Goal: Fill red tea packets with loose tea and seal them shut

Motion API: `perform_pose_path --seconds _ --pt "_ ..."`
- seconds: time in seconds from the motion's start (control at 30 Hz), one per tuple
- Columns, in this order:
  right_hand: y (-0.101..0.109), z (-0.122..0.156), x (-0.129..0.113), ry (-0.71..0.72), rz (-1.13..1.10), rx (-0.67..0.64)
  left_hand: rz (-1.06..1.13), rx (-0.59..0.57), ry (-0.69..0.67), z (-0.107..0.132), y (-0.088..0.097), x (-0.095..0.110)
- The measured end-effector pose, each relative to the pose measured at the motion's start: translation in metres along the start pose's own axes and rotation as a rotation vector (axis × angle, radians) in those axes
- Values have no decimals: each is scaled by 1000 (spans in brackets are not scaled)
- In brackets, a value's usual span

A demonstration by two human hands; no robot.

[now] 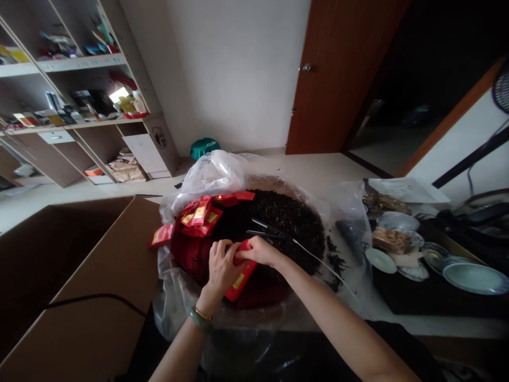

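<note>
My left hand (221, 267), with a green bangle at its wrist, closes round the top left of a red packet (237, 286) with a gold label. From the other side, my right hand (259, 251) pinches the packet's top edge. Just beyond the hands lies a black two-armed clamp (274, 233) like a hair straightener, its jaws apart and a pale cord trailing right. It rests by dark, dry leaves that look like tea (296, 212), heaped in a wide round container lined with clear plastic (222, 170). Several red packets (201, 216) lie over dark red cloth (191, 257) on the left.
A large open cardboard box (131, 254) stands at left. On the right, several dishes (473, 277) and bagged items sit on a dark surface. Loose leaves (337, 262) have spilled beside the container. Shelves (87, 124), a wall and a brown door (330, 79) stand behind.
</note>
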State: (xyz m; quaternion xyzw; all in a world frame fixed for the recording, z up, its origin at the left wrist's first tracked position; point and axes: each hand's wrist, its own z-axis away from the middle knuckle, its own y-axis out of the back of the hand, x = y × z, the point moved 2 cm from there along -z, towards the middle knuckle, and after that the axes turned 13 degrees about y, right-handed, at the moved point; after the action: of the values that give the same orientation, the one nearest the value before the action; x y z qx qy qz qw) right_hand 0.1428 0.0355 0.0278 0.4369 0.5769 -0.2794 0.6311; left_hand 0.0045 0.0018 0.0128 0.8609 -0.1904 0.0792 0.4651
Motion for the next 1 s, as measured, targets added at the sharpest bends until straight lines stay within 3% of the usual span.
perform_pose_path --seconds 0.23,0.47,0.73,1.0 --pt "-5 -4 1 110 5 89 -31 -42 31 -6 3 1" --pt "0 -6 5 122 73 75 -66 -78 63 -5 6 -2" --pt "-7 -3 10 78 -241 15 -40 -53 51 -5 6 -4" --pt "-9 -3 13 93 -169 33 -55 -135 8 -9 6 -6"
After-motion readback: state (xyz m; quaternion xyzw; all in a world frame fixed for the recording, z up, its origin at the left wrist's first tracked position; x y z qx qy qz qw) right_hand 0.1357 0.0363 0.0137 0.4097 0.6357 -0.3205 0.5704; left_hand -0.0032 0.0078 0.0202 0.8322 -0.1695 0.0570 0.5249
